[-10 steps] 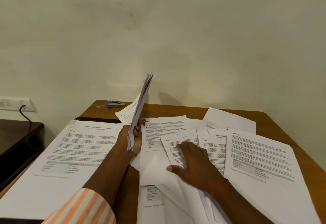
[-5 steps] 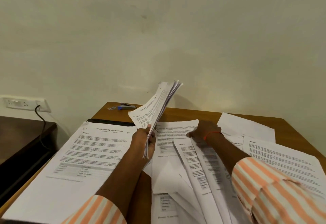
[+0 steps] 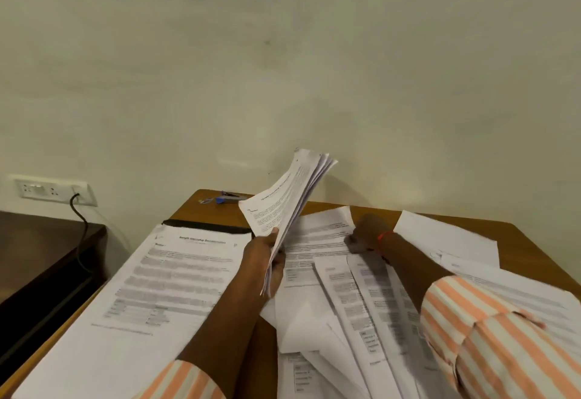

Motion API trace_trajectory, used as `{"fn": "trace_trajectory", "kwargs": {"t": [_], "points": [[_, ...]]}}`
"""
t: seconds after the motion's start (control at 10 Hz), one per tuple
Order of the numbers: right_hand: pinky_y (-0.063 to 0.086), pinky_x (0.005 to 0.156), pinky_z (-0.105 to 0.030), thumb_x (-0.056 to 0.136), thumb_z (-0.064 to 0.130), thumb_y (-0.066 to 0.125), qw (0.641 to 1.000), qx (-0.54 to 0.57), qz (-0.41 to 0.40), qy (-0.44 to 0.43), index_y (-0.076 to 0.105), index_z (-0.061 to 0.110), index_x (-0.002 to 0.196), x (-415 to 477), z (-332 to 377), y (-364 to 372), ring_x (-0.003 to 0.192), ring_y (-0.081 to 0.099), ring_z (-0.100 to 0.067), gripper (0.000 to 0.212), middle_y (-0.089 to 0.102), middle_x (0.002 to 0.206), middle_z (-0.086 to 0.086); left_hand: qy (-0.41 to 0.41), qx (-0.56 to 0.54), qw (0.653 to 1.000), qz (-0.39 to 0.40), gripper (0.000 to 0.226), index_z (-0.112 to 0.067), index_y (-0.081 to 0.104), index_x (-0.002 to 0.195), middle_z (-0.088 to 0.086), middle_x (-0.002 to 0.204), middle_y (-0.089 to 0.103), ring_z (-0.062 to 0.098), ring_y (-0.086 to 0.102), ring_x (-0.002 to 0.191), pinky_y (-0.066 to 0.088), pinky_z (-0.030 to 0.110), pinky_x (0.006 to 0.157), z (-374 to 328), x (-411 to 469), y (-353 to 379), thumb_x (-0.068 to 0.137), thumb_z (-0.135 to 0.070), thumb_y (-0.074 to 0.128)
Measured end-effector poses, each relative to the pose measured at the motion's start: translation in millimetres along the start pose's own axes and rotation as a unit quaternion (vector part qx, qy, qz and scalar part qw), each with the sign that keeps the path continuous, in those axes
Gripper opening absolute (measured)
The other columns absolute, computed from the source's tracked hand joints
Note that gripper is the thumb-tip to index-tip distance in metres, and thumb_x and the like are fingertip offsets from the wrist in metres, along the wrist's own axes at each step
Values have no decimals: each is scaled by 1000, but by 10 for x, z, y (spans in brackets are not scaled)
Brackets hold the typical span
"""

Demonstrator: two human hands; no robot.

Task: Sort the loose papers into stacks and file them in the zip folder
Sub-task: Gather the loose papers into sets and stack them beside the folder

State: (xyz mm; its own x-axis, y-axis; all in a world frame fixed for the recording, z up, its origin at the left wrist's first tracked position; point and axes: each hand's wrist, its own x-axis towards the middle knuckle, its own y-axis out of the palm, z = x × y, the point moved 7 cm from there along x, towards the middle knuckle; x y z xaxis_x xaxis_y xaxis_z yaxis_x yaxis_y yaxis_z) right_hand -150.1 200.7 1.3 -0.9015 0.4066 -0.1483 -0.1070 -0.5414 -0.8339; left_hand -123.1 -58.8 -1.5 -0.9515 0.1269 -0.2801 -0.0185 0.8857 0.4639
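1. The left hand (image 3: 265, 262) grips a sheaf of printed pages (image 3: 294, 200) by its lower edge. The sheaf is tilted upward and fanned at the top. The right hand (image 3: 366, 233) lies on the loose sheets (image 3: 355, 301) spread to the right of the left hand.
2. The step looks like gathering the next sheet. It is best to slide one page free by a corner, check its heading, then tuck it flush against the sheaf, so that nothing underneath drags across the desk (image 3: 191, 210).
3. Tapping the sheaf square first would tame the fan.
4. Blur hides whether the right hand's fingers pinch a page or only press on it.
5. What is likely the zip folder (image 3: 204, 225), a black strip left of the left hand, lies almost wholly under a large title page (image 3: 163, 276).
6. The body text is unreadable, and the nearer sheets run out of frame.
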Motion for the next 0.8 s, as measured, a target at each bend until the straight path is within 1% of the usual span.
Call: {"fn": "trace_trajectory", "kwargs": {"t": [0.1,0.2,0.3,0.4,0.5,0.6,0.7,0.8], "points": [[49,64,-37,87,16,70,957,238,-157,-42,59,13,73,69,42,-344,73,61,-27,18,61,73,-9,-26,-8,995,99,44,13,37,147,35,153,35,43,43,139,42,19,56,-46,-87,167,107,-5,39],[45,64,-31,93,14,65,880,363,-296,-76,55,17,79,-101,104,-841,74,57,-22,18,59,76,-2,17,42,996,71,35,-8,60,135,22,138,60,44,57,126,56,33,84,-78,25,152,100,-12,59],[50,88,-28,96,14,62,844,415,-328,-91,65,12,118,-207,37,-1163,100,64,-16,22,68,109,2,53,80,990,104,29,-18,66,125,12,128,70,33,68,113,53,46,99,-68,27,169,97,-13,62],[51,78,-31,95,11,65,816,454,-350,-74,67,12,109,-366,-283,-1371,89,64,-19,14,68,94,1,62,73,983,156,20,-18,67,112,1,105,78,17,76,91,60,29,73,-108,-102,267,97,-8,58],[50,73,-28,96,8,64,807,501,-308,-50,68,10,108,-570,-661,-1382,83,63,-16,13,68,90,3,70,68,973,208,25,-13,66,116,0,101,79,16,76,88,59,25,66,-120,-200,331,91,-13,61],[54,85,-34,97,11,64,851,467,-239,-36,67,11,120,-897,-981,-1263,97,69,-19,23,72,109,-2,73,80,972,210,33,-11,63,126,3,107,78,19,76,92,60,26,67,-117,-221,330,93,-13,62],[54,75,-31,97,14,64,889,389,-242,-29,69,17,113,-1217,-1215,-1113,94,70,-17,17,74,106,0,84,148,963,207,24,-16,65,122,-4,101,79,10,76,88,57,17,65,-84,-212,337,99,-11,60],[55,70,-29,96,16,66,905,360,-224,-28,72,18,107,-1350,-1325,-884,89,72,-14,13,76,98,4,104,216,949,204,23,-21,65,119,-2,109,77,12,75,94,59,21,71,-37,-236,365,98,-12,62]]}}
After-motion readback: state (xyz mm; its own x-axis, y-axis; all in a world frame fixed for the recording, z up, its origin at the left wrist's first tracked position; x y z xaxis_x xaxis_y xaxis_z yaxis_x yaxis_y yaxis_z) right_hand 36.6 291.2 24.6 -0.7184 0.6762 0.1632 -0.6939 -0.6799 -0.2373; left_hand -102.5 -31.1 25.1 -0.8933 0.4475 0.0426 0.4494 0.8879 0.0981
